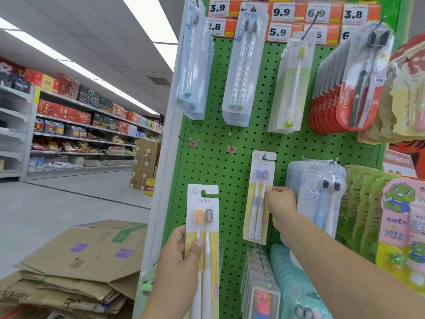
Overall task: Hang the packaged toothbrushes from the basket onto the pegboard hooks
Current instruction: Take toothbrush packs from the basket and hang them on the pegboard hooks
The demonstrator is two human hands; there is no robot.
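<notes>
The right hand pinches a pack already hanging upright on its hook. The left hand grips another pack upright, with bare hooks above it.

Cardboard stack left of pegboard

I am holding my left hand low in front of me, forearm rising from the bottom edge, with the thumb pressing flat on the front of what it is gripping and the fingers curling behind. I am reaching my right arm up and forward from the lower right, and my right hand is pinching with its fingertips at its upper left.
</notes>
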